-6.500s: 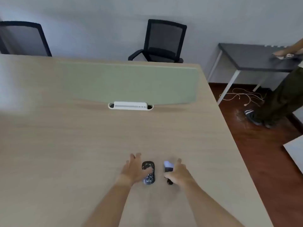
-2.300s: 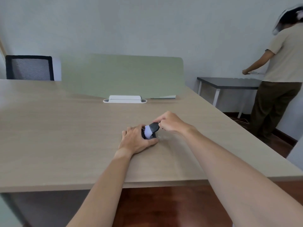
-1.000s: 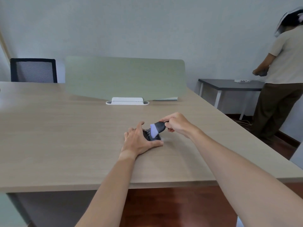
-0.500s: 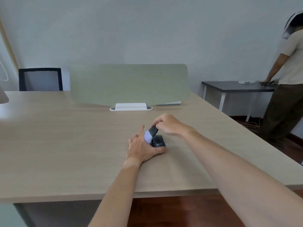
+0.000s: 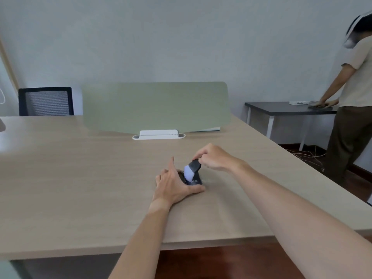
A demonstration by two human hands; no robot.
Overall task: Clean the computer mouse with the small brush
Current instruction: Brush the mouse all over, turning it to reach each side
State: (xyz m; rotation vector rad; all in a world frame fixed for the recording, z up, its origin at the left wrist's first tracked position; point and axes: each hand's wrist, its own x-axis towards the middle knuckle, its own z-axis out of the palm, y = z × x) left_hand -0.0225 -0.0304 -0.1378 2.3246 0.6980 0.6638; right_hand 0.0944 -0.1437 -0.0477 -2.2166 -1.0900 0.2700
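Computer mouse [image 5: 194, 181]: black, flat on the light wood desk [image 5: 80, 178], near the front edge and a little right of centre. White lettering shows on its near end.

Left hand [image 5: 173, 186]: lies against the mouse's left side, thumb wrapped along the near end, fingers extended forward beside the body. It holds the mouse in place and hides most of the mouse's left half.

Right hand [image 5: 213, 158]: fingers curled, pinching the dark handle of the small brush [image 5: 192, 168]. The brush tilts down and to the left; its pale bristles sit on top of the mouse and cover the middle of it.

Surroundings: a pale green divider panel [image 5: 155, 106] stands across the far part of the desk in a white clip base [image 5: 158, 135]. A black mesh chair [image 5: 45, 101] stands behind the desk at far left. Off to the right, well apart from the desk, is a dark side table [image 5: 285, 107] on white legs. A second person [image 5: 354, 101] stands at it with both hands on its top, near a small white device [image 5: 299, 102]. Loose cables [image 5: 308, 155] lie on the dark red floor below that table.
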